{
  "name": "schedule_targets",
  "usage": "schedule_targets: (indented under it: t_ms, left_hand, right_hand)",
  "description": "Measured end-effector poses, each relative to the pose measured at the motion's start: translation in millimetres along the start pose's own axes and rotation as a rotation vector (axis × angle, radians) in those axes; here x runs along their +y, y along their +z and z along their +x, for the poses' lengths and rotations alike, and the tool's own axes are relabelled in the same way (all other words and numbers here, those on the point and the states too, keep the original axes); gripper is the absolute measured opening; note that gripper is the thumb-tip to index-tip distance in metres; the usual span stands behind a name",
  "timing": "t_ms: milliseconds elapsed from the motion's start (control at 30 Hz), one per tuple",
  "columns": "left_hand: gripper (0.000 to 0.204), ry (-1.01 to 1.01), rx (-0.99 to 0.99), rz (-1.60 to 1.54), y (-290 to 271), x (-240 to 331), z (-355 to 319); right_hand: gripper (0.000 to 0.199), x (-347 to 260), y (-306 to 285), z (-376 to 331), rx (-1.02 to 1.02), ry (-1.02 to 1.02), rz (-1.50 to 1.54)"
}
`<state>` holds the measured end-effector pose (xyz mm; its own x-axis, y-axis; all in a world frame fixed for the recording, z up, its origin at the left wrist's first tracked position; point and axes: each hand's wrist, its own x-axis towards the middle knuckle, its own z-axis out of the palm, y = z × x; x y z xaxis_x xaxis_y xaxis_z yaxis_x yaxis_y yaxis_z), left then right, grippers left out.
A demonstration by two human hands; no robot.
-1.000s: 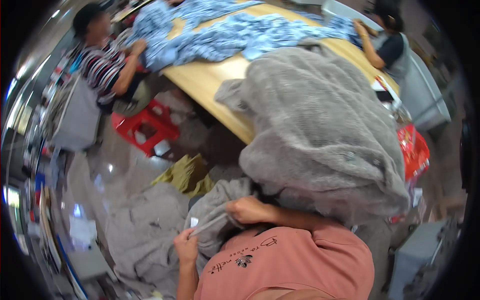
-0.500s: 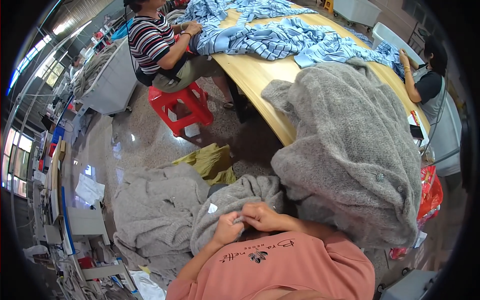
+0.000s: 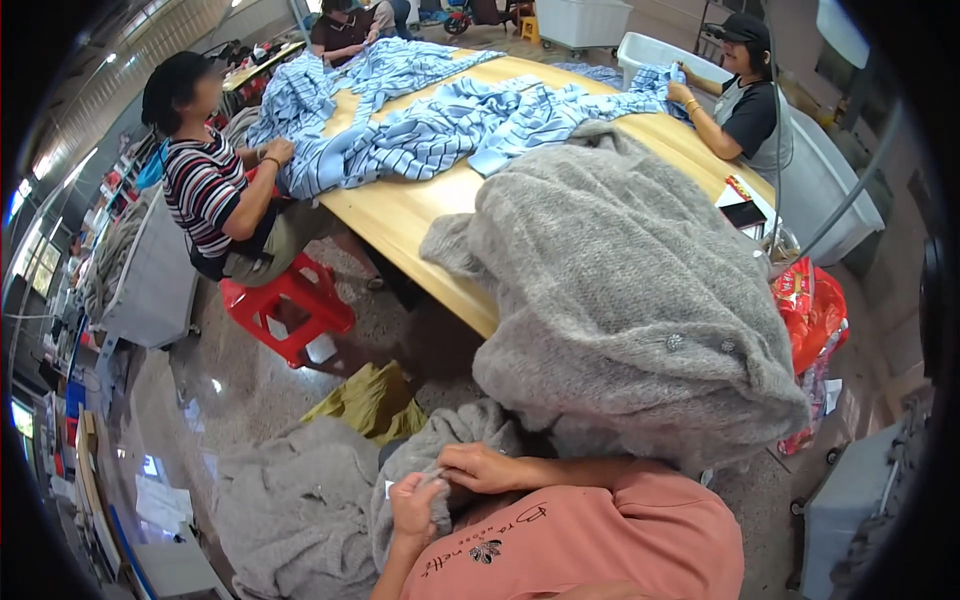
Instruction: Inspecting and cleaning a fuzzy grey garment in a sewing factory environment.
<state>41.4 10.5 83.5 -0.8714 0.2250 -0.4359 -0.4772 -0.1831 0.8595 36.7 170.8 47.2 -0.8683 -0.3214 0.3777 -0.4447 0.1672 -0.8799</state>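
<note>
A fuzzy grey knit garment (image 3: pixel 455 428) with a small white tag lies bunched in front of my body. My left hand (image 3: pixel 413 505) is closed on its edge, thumb and fingers pinched together. Right beside it, my right hand (image 3: pixel 484 467) grips the same knit, its fingers curled and the knuckles upward. What lies between the fingertips is too small to make out. More grey knitwear (image 3: pixel 290 500) is heaped just left of the hands. Beyond my right forearm, a large mound of grey cardigans (image 3: pixel 620 290) with round buttons rests on the table's near end.
Blue striped garments (image 3: pixel 420 140) cover much of the wooden table (image 3: pixel 400 225). One person (image 3: pixel 215 180) sits left on a red stool (image 3: pixel 290 310); another (image 3: pixel 745 110) is at the right, and one more at the far end. An olive bag (image 3: pixel 370 402) and red bags (image 3: pixel 805 315) flank the mound.
The view has tilted up, bringing more of the table's far side and the people into sight. Both hands stay pinched on the grey knit, slightly farther apart.
</note>
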Motion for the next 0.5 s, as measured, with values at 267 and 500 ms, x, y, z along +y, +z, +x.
schedule_targets:
  t_ms: [267,500]
  left_hand:
    - [0.014,0.087,0.323,-0.214,-20.9,24.8,5.9]
    - [0.04,0.076,0.556,-0.269,-23.8,23.6,12.9]
  right_hand:
    - [0.026,50.7,-16.2,-51.4,0.105,0.027,-0.375]
    - [0.02,32.2,-26.0,-41.2,0.356,0.197,-0.081]
